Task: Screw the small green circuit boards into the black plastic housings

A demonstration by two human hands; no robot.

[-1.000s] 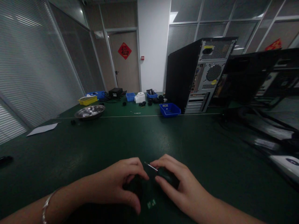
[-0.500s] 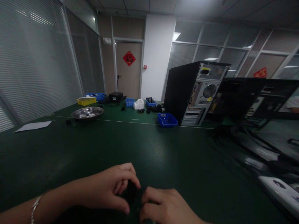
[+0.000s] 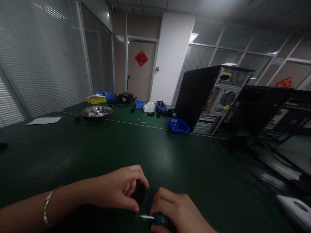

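Note:
At the bottom centre, my right hand (image 3: 178,208) is wrapped round the dark handle of a screwdriver (image 3: 162,220). Its thin metal shaft points left, towards my left thumb. My left hand (image 3: 126,187) is just to the left, thumb and fingers curled round a dark object (image 3: 140,194) whose shape is hard to make out against the dark green table (image 3: 97,145). A silver bracelet (image 3: 46,207) circles my left wrist.
A metal bowl (image 3: 97,112) with small white items stands at back left, near a paper sheet (image 3: 44,120) and a yellow tray (image 3: 96,100). A blue bin (image 3: 178,125) sits beside a black computer tower (image 3: 196,97). Cables and a white power strip (image 3: 293,207) lie at right.
The screwdriver's shaft and handle now show in my right hand. Both hands have stayed close together, shifting slightly right. The view has tilted and turned a little, bringing the background right.

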